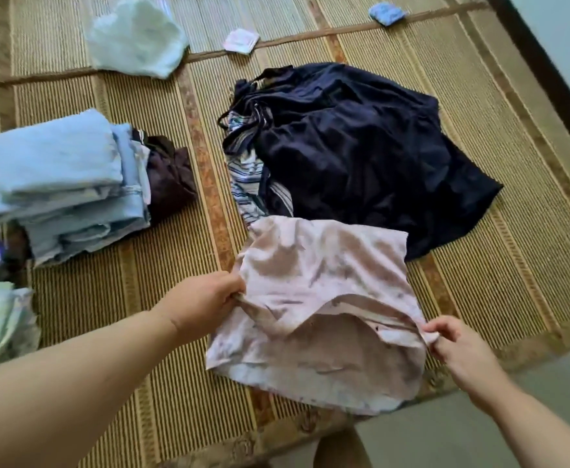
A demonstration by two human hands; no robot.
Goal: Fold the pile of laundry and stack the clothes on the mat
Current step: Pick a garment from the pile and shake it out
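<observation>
Two hands pinch a pink shirt [320, 305] over the mat [108, 315]. Left hand [206, 298] grips one edge, arm outstretched; right hand [459, 346] grips the opposite edge.

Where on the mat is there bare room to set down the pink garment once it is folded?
Bare mat lies between the folded light-blue stack and the dark navy pile, running down toward the left hand. More shows right of the pile and around the pale cloth at the top. The left edge is crowded.
</observation>
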